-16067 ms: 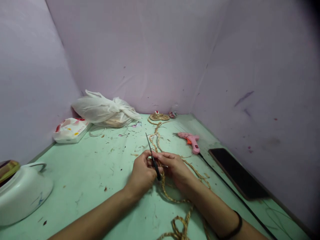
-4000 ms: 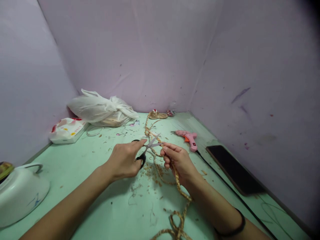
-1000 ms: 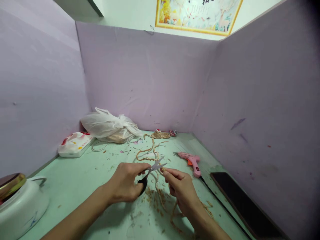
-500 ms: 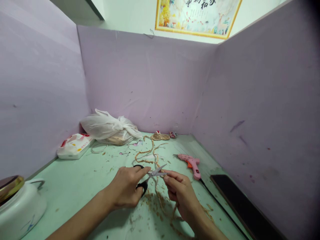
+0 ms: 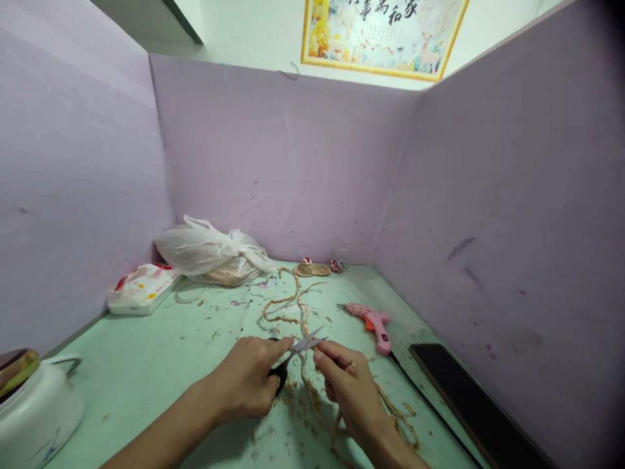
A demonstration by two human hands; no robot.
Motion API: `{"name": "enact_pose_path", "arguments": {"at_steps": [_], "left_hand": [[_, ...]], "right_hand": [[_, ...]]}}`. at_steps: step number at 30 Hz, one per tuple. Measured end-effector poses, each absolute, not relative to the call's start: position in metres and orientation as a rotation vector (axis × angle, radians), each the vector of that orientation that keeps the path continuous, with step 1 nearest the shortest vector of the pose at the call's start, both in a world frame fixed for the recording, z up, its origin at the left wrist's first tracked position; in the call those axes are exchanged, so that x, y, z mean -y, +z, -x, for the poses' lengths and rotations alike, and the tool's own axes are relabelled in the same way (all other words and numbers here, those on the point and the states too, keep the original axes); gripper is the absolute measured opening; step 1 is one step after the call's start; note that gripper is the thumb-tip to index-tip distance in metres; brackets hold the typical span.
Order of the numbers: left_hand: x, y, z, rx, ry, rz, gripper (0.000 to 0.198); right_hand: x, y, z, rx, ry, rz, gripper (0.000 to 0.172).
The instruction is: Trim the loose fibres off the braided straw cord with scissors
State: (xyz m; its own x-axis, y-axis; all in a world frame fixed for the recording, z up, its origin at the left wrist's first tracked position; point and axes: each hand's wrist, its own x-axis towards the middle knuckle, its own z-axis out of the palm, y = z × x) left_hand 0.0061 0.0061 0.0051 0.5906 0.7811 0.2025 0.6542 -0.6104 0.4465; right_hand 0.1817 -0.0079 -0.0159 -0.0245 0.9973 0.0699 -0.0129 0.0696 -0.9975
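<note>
while the left hand (image 5: pixel 250 376) grips pointed metal scissors (image 5: pixel 297 348), the right hand (image 5: pixel 354 384) pinches rough braided cord (image 5: pixel 305 318), tan scraps (image 5: pixel 293 402) scattered below

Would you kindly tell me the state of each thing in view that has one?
Scissors: blades parted, held in left hand.
Braided cord: loosely curved; right hand apparently pinches some.
Scraps: scattered.
Glue gun: lying down, lead attached, power unclear.
Phone: screen dark.
White bag: knotted.
White pot: partly out of frame.
</note>
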Motion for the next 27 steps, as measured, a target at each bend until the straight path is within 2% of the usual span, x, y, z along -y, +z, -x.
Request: {"name": "enact_pose_path", "arguments": {"at_steps": [6, 10, 13, 18, 27], "left_hand": [[-0.007, 0.001, -0.011, -1.08, 0.595, -2.415, 0.039], [-0.011, 0.004, -0.01, -1.108, 0.734, -2.285, 0.028], [-0.012, 0.008, -0.004, -1.216, 0.793, -2.317, 0.035], [-0.011, 0.007, 0.0, -1.332, 0.542, -2.613, 0.056], [-0.011, 0.004, -0.004, -1.424, 0.337, -2.713, 0.064]], "right_hand": [[0.007, -0.017, -0.181, 1.187, 1.261, 1.123, 0.02], [0.007, -0.013, -0.179, 1.022, 1.373, 1.131, 0.03], [0.008, -0.01, -0.178, 0.98, 1.386, 1.147, 0.036], [0.008, -0.007, -0.18, 1.035, 1.344, 1.16, 0.034], [0.01, -0.011, -0.183, 1.22, 1.286, 1.165, 0.027]]}}
